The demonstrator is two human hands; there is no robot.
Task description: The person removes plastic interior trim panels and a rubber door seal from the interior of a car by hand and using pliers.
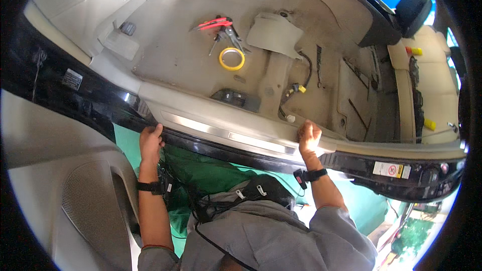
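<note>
A long beige door-sill trim with a silver scuff plate (228, 134) runs across the car's door opening in front of me. At its left end my left hand (150, 144) rests against the black sill edge (186, 142), fingers curled and partly hidden. I cannot see whether anything is in them. Farther right, my right hand (310, 137) is closed into a fist, touching the trim near the plate's right end. Nothing shows in that fist.
On the bare cabin floor lie red-handled pliers (216, 22), other hand tools (228, 35) and a yellow tape roll (232, 59). A wiring cable with a yellow connector (298, 89) lies beyond my right hand. The open door panel (90, 195) stands at left, a beige seat (429, 80) at right.
</note>
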